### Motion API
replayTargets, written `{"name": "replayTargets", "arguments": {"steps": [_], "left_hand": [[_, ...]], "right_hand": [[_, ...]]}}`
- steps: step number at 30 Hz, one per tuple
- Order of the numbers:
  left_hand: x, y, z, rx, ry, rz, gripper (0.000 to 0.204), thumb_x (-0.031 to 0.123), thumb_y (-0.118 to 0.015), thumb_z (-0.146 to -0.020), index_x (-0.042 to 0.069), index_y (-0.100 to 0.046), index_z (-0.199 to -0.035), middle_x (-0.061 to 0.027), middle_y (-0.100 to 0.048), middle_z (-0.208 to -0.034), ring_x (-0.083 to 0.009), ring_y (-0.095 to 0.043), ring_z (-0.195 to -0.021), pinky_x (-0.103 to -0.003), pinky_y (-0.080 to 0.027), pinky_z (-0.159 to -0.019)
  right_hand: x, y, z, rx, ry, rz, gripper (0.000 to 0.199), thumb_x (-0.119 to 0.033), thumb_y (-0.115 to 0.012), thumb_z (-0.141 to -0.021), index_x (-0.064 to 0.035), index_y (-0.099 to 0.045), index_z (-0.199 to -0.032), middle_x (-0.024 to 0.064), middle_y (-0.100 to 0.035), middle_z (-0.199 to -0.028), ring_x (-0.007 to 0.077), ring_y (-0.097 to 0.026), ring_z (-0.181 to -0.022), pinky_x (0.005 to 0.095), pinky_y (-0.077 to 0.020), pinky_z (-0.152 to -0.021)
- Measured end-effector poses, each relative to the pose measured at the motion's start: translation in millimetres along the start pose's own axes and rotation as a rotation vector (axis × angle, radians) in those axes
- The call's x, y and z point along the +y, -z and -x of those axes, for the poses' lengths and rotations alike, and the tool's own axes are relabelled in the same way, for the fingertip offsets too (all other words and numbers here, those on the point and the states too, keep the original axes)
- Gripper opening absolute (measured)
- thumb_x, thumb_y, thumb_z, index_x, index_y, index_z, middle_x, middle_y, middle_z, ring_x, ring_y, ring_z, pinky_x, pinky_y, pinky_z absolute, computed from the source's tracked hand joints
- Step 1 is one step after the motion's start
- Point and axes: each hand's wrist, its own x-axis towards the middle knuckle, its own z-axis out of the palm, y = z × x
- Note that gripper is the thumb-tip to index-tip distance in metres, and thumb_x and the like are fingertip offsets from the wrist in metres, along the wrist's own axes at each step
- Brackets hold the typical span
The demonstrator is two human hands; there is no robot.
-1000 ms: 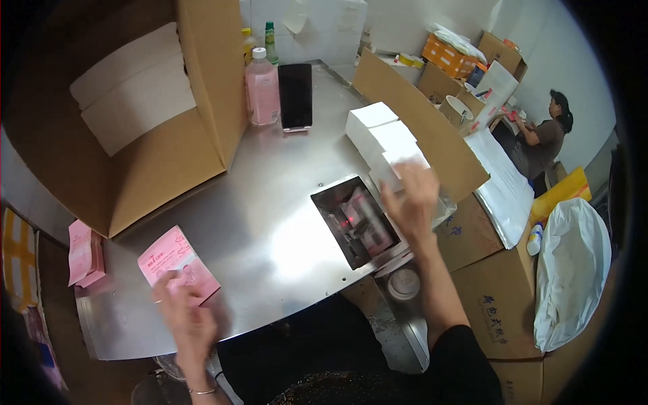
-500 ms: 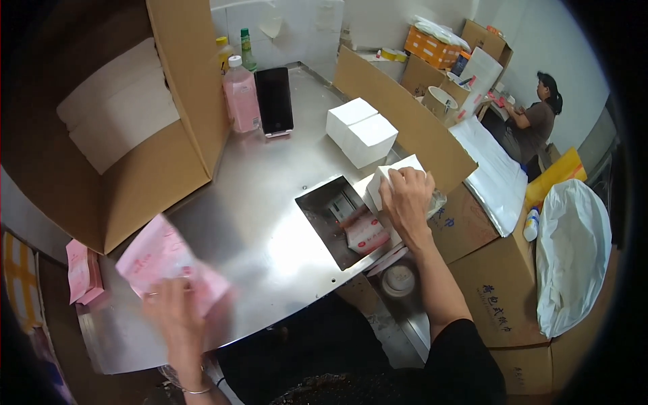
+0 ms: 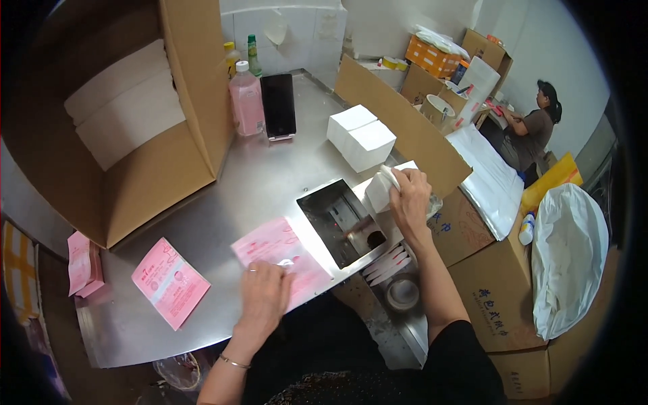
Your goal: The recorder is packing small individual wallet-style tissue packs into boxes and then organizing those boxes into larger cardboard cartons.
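Note:
My left hand (image 3: 264,290) is closed on a pink printed plastic bag (image 3: 270,237) over the metal table, just left of the square opening (image 3: 341,223). A second pink bag (image 3: 171,283) lies flat farther left. At the opening's right edge, my right hand (image 3: 410,202) pinches a folded white tissue (image 3: 390,177) at a small white stack (image 3: 379,194); its fingers cover part of the stack. Two white tissue stacks (image 3: 362,138) stand side by side just beyond. A pile of pink bags (image 3: 84,264) rests at the table's left end.
A large cardboard box (image 3: 155,202) stands open at the left, holding white stacks. Behind are a phone (image 3: 279,106) on a stand and a pink bottle (image 3: 246,101). Cardboard (image 3: 405,121) borders the right side. Red-and-white packets (image 3: 388,264) sit below the opening. Another person (image 3: 538,128) sits far right.
My left hand has moved right with a pink bag, while another lies flat at left. The pink packet in the opening is gone from there. My right hand now pinches a tissue.

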Motion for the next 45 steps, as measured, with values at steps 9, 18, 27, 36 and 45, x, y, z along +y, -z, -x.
{"name": "replayTargets", "arguments": {"steps": [9,18,27,36,45], "left_hand": [[0,11,3,-0.138,0.047,-0.065,0.077,0.034,-0.081,-0.067,0.003,-0.055,-0.132,-0.0253,-0.041,-0.147,-0.0432,-0.042,-0.132,-0.049,-0.039,-0.095],[6,7,-6,-0.01,0.073,-0.31,0.061,0.03,-0.073,-0.071,0.01,-0.059,-0.127,-0.0184,-0.044,-0.146,-0.0433,-0.042,-0.128,-0.052,-0.037,-0.094],[15,19,-20,-0.044,0.03,-0.445,0.042,0.04,-0.067,-0.083,0.008,-0.065,-0.111,-0.0172,-0.056,-0.111,-0.0327,-0.053,-0.098,-0.046,-0.04,-0.078],[20,2,-10,-0.088,-0.057,-0.162,0.036,0.032,-0.07,-0.083,0.004,-0.065,-0.106,-0.0175,-0.057,-0.111,-0.0322,-0.055,-0.093,-0.044,-0.047,-0.071],[19,5,-9,-0.021,-0.042,-0.108,0.037,0.028,-0.072,-0.082,0.001,-0.062,-0.105,-0.0167,-0.057,-0.107,-0.0309,-0.056,-0.089,-0.04,-0.048,-0.07]], "right_hand": [[-144,10,77,-0.216,0.743,-0.474,0.033,-0.012,-0.063,-0.078,0.0016,-0.065,-0.108,0.0168,-0.064,-0.102,0.032,-0.063,-0.096,0.0606,-0.0395,-0.103],[-125,8,50,-0.163,0.449,-0.542,0.015,-0.001,-0.06,-0.072,-0.0021,-0.059,-0.087,0.0166,-0.057,-0.082,0.0355,-0.06,-0.086,0.0509,-0.0465,-0.087],[-12,-2,14,-0.127,0.001,0.142,0.014,-0.012,-0.066,-0.086,-0.003,-0.07,-0.096,0.012,-0.058,-0.089,0.0304,-0.056,-0.092,0.0466,-0.0422,-0.083],[3,-10,17,0.018,-0.011,0.001,0.029,-0.009,-0.063,-0.085,0.0006,-0.065,-0.112,0.0173,-0.062,-0.111,0.0353,-0.057,-0.11,0.0466,-0.0431,-0.09],[1,-5,10,-0.085,-0.104,-0.057,0.019,-0.012,-0.062,-0.089,0.002,-0.07,-0.1,0.0167,-0.068,-0.109,0.0334,-0.06,-0.11,0.046,-0.043,-0.093]]}}
